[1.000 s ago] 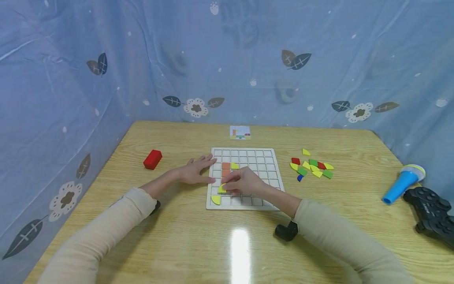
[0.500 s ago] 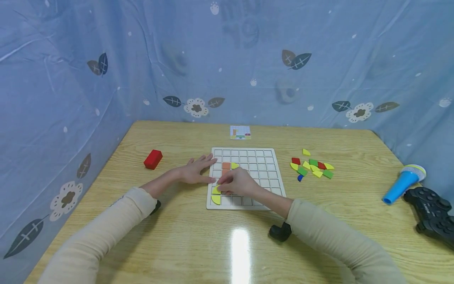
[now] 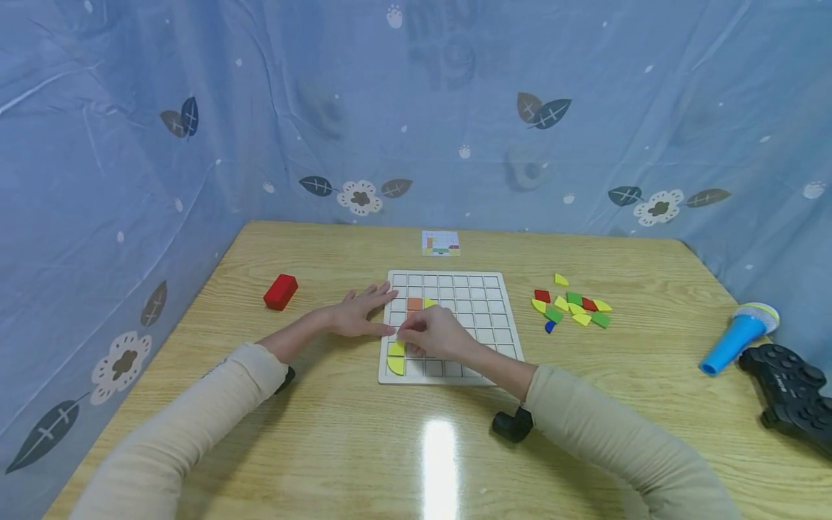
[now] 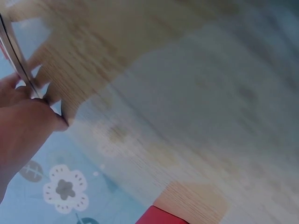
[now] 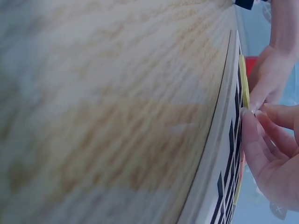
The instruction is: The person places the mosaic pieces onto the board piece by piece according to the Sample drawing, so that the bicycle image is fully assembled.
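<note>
The right hand (image 3: 437, 334) has its fingers bent, thumb and fingertips close together, at the far right side of a yellow quarter piece (image 3: 396, 349); they touch it, though whether they pinch it cannot be told. That piece lies on the grid board (image 3: 477, 307) by its left edge, with another yellow quarter, the nearer piece (image 3: 395, 367), just beside it on the near side. The left hand (image 3: 357, 315) spreads its fingers wide, with fingertips and thumb on the board's left edge, and grips nothing.

The right hand covers several squares and partly hides the orange tiles (image 3: 414, 303) and a far yellow piece (image 3: 428, 303). Beyond the board lies a printed card (image 3: 440, 243). Loose coloured pieces (image 3: 575, 308) are scattered to the right, a red block (image 3: 281, 292) sits to the left, and a blue toy microphone (image 3: 734, 343) and a black game controller (image 3: 789, 390) lie at the far right.
</note>
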Demonstrator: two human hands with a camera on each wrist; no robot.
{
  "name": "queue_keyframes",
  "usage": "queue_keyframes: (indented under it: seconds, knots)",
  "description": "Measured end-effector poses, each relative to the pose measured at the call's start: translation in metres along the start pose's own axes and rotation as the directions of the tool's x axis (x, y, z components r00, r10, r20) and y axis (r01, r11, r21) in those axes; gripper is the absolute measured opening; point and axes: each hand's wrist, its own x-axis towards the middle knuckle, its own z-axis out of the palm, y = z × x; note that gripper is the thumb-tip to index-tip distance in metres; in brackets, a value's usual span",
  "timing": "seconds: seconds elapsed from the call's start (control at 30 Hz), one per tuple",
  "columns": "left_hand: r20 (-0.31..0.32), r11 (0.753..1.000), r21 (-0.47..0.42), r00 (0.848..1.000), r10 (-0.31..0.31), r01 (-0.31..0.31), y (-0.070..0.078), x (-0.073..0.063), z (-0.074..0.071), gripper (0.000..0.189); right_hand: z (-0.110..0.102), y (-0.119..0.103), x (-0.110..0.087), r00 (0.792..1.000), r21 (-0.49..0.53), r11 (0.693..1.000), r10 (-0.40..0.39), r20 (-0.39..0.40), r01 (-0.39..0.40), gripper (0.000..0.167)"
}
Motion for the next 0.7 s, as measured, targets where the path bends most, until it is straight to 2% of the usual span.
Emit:
queue_keyframes:
  seconds: [0.23, 0.37, 0.47, 0.7]
  knots:
    - [-0.003, 1.000, 0.004, 1.000, 0.005, -0.005, 0.0006, -0.0007, -0.0001, 0.081, -0.0004, -0.0014, 0.0008, 1.000, 0.014, 1.000, 0.022, 0.019, -0.022, 0.016]
    - [-0.003, 1.000, 0.007, 1.000, 0.014, -0.014, -0.0005, -0.0005, 0.0002, 0.082, -0.0016, -0.0021, 0.0018, 1.000, 0.008, 1.000, 0.001, 0.021, -0.001, 0.017]
    - [-0.006, 1.000, 0.003, 1.000, 0.026, -0.026, -0.0011, -0.0004, 0.0001, 0.081, -0.0033, -0.0026, 0.0022, 1.000, 0.031, 0.999, -0.013, 0.025, 0.013, 0.019]
    - [-0.007, 1.000, 0.009, 1.000, 0.026, -0.026, -0.0024, 0.0007, 0.0010, 0.081, -0.0032, -0.0013, 0.0027, 0.998, 0.082, 0.997, 0.009, 0.056, -0.013, 0.021]
